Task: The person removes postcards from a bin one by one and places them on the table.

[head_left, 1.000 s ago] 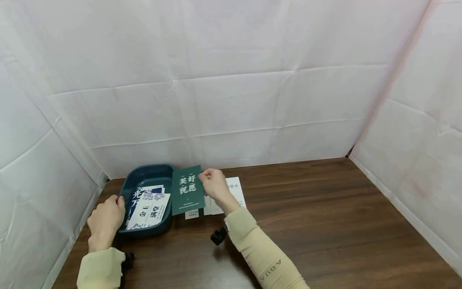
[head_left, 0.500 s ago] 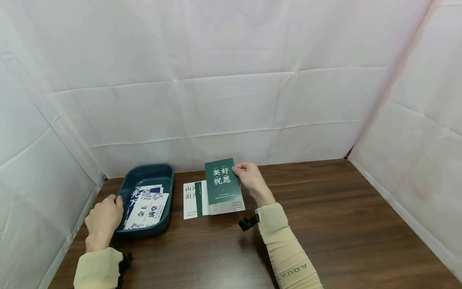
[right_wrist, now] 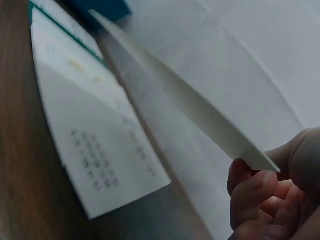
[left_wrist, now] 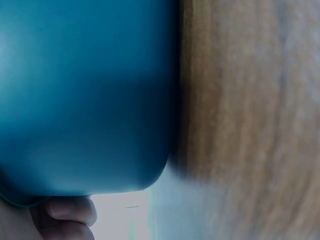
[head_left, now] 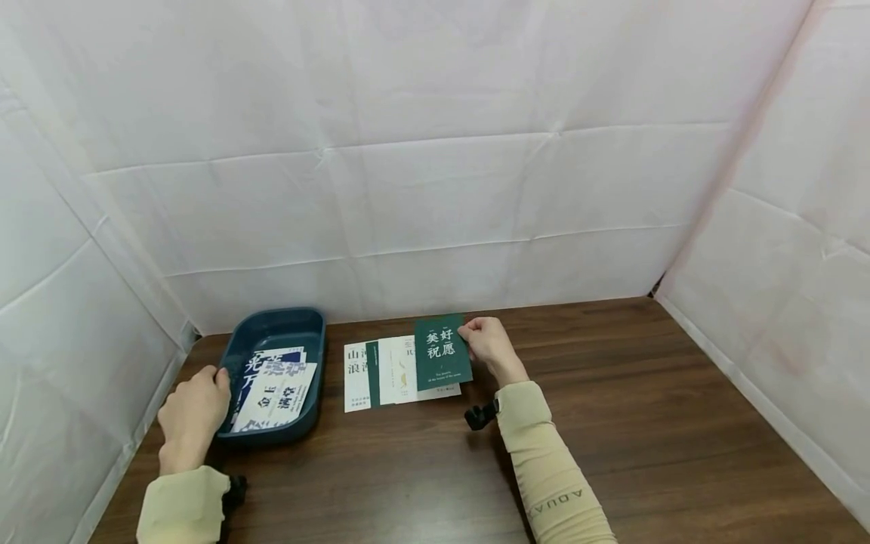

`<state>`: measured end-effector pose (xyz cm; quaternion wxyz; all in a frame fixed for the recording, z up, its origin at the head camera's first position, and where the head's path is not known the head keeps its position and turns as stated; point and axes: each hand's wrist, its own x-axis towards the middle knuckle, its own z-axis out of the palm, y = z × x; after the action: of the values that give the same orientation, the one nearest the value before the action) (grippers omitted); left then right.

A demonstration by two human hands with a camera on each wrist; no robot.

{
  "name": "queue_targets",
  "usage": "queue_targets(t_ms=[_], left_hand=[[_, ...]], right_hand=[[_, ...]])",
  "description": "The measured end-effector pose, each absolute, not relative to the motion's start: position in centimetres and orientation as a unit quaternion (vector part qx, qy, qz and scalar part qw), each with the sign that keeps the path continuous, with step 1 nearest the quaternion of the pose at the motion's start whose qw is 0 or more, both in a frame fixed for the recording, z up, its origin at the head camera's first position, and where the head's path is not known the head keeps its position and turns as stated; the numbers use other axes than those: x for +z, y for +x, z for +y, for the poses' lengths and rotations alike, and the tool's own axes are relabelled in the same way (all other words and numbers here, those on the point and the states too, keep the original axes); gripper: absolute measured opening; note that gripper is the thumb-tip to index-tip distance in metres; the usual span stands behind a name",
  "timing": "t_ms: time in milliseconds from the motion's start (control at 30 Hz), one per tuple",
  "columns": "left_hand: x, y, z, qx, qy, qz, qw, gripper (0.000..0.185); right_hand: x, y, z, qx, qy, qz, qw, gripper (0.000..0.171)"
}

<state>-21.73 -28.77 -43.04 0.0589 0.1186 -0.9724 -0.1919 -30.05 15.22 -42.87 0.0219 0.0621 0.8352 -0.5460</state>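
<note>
The right grip [head_left: 492,349] pinches a green card [head_left: 442,353] by its right edge, tilted above the right end of overlapping cards [head_left: 394,372] on the surface [head_left: 381,476]. The left grip [head_left: 195,408], partly hidden, seems curled round a blue tray [head_left: 288,326] at its left edge.

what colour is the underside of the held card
The card's underside is whitish, clearest in the right wrist view.
</note>
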Motion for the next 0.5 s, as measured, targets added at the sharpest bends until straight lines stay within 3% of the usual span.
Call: queue_targets(t_ms=[500], left_hand=[[-43.1,-21.6,-28.8,-0.194,0.117,-0.972,0.066,0.045]], right_hand=[[-45.7,-31.3,15.8,-0.51,0.067,0.856,0.047,0.018]])
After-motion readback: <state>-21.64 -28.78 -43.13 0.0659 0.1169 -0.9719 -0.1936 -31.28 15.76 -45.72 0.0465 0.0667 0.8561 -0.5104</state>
